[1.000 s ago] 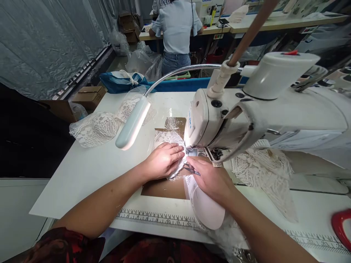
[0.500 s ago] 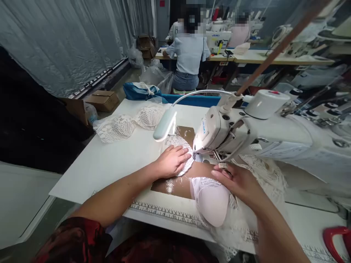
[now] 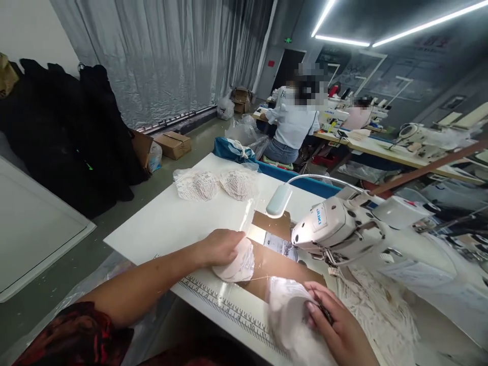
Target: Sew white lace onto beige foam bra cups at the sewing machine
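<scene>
My left hand (image 3: 223, 247), closed, pinches the edge of a white lace bra cup (image 3: 238, 264) over the left part of the brown plate (image 3: 272, 267). A thin thread runs from this cup toward a second white bra cup (image 3: 285, 310) near the table's front edge. My right hand (image 3: 335, 320) is closed around small dark thread snips (image 3: 322, 307), and its fingers also touch the second cup. The white sewing machine (image 3: 324, 223) stands beyond my hands, with no fabric under its needle area.
Another lace bra (image 3: 219, 184) lies at the table's far left. A lit lamp (image 3: 279, 200) hangs by the machine head. White lace pieces (image 3: 375, 300) are heaped right of my right hand. A printed ruler (image 3: 224, 302) runs along the front edge. A co-worker (image 3: 292, 124) sits ahead.
My left hand has drawn the lace cup away from the needle, toward me and left. My right hand has moved nearer with the snips and second cup. The view has turned left and upward.
</scene>
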### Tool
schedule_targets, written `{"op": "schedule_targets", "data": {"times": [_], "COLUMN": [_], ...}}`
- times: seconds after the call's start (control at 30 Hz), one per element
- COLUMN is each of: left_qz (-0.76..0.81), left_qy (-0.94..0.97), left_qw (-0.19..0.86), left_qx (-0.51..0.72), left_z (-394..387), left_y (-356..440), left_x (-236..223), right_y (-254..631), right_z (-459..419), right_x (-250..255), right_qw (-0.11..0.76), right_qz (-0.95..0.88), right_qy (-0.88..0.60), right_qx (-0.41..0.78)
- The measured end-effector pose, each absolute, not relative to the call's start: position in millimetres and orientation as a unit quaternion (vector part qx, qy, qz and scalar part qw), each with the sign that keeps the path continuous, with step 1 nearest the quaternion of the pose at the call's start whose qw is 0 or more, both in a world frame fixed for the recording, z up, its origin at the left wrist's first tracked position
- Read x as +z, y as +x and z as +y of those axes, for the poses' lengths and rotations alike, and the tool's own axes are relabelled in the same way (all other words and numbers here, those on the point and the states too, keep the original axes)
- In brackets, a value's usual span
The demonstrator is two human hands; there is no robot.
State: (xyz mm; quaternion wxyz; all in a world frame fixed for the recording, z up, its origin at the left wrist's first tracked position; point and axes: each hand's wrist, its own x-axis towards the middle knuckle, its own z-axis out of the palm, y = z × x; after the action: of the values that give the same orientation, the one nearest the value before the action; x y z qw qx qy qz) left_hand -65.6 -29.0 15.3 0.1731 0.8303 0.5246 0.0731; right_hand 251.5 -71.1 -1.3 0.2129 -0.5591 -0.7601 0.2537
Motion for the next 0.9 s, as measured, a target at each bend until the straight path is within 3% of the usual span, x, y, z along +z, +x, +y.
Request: {"op": "schedule_targets", "data": {"times": [0.17, 0.33, 0.43, 0.6, 0.77, 0.9], "left_qz": [0.549, 0.566, 0.604, 0.631, 0.615, 0.574], "left_qy": [0.809, 0.788, 0.745, 0.755, 0.775, 0.8], "left_qw": [0.204, -0.013, -0.097, -0.042, 0.013, 0.064], "left_qx": [0.051, 0.242, 0.265, 0.172, 0.144, 0.165], "left_z": [-45.5, -16.8, 15.2, 42.4, 16.1, -14.4], "left_y": [-109.0, -152.6, -172.7, -187.0, -190.4, -183.2], "left_x": [19.8, 57.9, 74.5, 42.1, 14.3, 20.7], "right_y": [183.3, 106.0, 71.3, 66.7, 138.5, 222.1], "right_z": [-51.6, 2.1, 50.4, 80.2, 14.5, -32.2], "right_x": [19.3, 39.0, 42.0, 17.3, 4.6, 9.7], "right_qw": [0.159, 0.331, 0.4, 0.295, 0.17, 0.174], "right_qz": [-0.745, -0.782, -0.813, -0.868, -0.909, -0.867], "right_qy": [-0.474, -0.404, -0.367, -0.363, -0.337, -0.451], "right_qx": [0.442, 0.34, 0.211, 0.168, 0.176, 0.122]}}
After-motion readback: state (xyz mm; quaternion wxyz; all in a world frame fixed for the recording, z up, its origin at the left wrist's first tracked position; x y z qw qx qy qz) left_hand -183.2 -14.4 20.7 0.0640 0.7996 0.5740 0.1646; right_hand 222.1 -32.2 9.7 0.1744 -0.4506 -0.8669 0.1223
